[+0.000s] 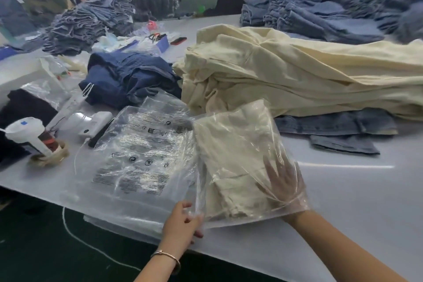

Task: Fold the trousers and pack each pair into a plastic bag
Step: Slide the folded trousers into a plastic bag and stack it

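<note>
Right hand (pixel 282 181) flat inside bag (pixel 240 144) seating folded trousers (pixel 231 158), left hand (pixel 183 220) pinching mouth at 6 o'clock; next withdraw.

Cream trousers (pixel 231 155); clear bag (pixel 270 126), black print.

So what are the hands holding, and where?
Left hand pinches the clear plastic bag at its open edge; right hand is inside, fingers spread on folded cream trousers.
</note>
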The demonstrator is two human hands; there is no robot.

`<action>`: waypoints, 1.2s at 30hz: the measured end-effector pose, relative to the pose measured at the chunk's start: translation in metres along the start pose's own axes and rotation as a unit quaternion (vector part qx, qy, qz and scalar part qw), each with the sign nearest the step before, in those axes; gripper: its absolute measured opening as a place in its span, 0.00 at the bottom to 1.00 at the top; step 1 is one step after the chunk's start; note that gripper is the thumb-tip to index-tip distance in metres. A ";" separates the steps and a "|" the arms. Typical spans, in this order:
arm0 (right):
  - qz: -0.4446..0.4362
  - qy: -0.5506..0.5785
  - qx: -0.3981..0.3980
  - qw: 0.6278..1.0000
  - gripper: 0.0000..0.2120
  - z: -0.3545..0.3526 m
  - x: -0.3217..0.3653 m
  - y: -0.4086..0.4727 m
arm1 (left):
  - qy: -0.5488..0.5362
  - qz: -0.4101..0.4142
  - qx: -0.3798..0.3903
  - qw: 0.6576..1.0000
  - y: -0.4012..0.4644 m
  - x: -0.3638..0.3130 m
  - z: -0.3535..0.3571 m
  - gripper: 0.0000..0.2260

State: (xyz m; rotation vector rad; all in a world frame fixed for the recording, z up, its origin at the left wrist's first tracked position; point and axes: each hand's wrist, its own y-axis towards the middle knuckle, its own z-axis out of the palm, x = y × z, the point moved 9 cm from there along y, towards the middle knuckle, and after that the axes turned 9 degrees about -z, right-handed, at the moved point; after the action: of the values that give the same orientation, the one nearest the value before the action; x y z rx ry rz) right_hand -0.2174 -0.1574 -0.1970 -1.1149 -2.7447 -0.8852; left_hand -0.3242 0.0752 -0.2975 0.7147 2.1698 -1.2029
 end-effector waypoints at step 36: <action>0.454 0.062 -0.081 0.885 0.09 -0.031 -0.052 -0.150 | -0.128 -0.070 0.007 0.989 -0.015 0.076 -0.028 0.03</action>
State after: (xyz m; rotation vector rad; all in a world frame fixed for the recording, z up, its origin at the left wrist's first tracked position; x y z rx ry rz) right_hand -0.2827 -0.2926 -0.2580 -1.9985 -1.6907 -0.9508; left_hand -0.3936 0.1063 -0.3285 0.3932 2.0247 -1.3050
